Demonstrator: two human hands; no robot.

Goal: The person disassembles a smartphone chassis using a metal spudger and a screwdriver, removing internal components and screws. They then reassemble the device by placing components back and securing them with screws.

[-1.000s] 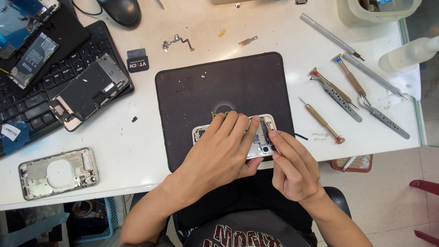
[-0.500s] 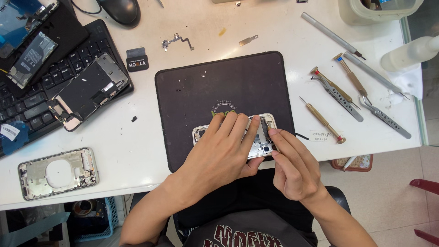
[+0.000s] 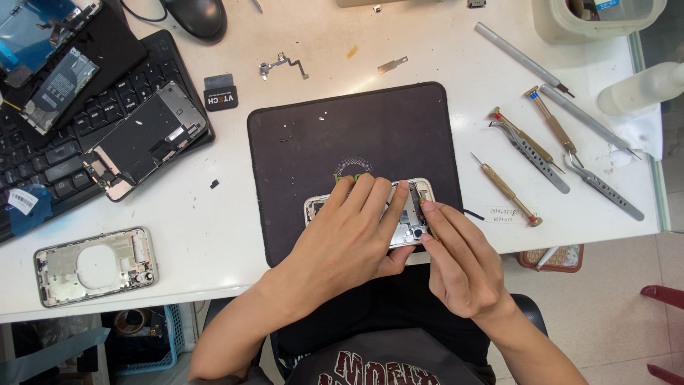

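The opened phone frame (image 3: 410,214) lies at the near edge of the black work mat (image 3: 320,135), which sits in the middle of the white surface (image 3: 214,235). The left hand (image 3: 349,239) rests flat over most of the frame, fingers laid side by side across it, pressing it down rather than closing around it. The right hand (image 3: 456,260) comes in from the right end; its grip is pressed together, thumb and forefinger tips pinched at the frame's right edge, though whatever small part sits between them is too tiny to make out.

To the right of the mat, well apart from the hands, lie a thin brass-handled screwdriver (image 3: 506,190), curved metal tweezers (image 3: 531,151) and a second pair of tweezers (image 3: 604,187). On the left, a black keyboard (image 3: 43,157) carries a detached phone screen (image 3: 146,139), and another bare phone housing (image 3: 95,265) lies near the surface's front edge. A computer mouse (image 3: 198,17) sits at the far edge, and a small flex cable (image 3: 283,66) lies just beyond the mat.
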